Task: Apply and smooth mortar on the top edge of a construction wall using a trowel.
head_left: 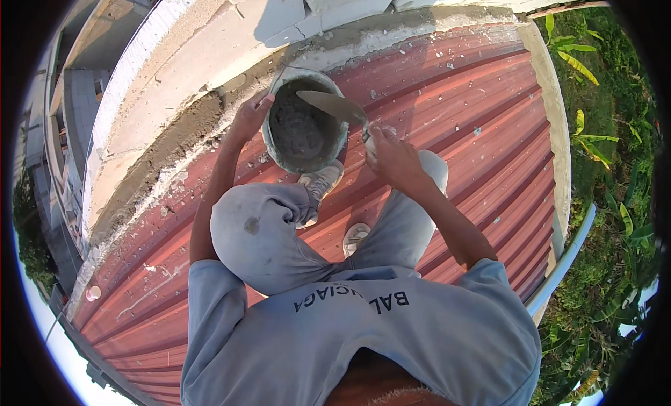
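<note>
A round bucket with a pale, mortar-smeared rim stands on the red roof ahead of my feet. Wet grey mortar lies inside it. My left hand is closed on the bucket's left edge, where the thin wire handle also rises; which of the two the fingers grip is hard to tell. In my right hand is a trowel, held by its handle. Its pointed blade reaches left over the bucket's opening, above the mortar.
Ridged red metal roofing slopes under my shoes. Along its upper left edge runs a pale block wall, with a strip of grey mortar at its foot. Past the roof's right edge grow green plants. Crumbs of mortar dot the sheets.
</note>
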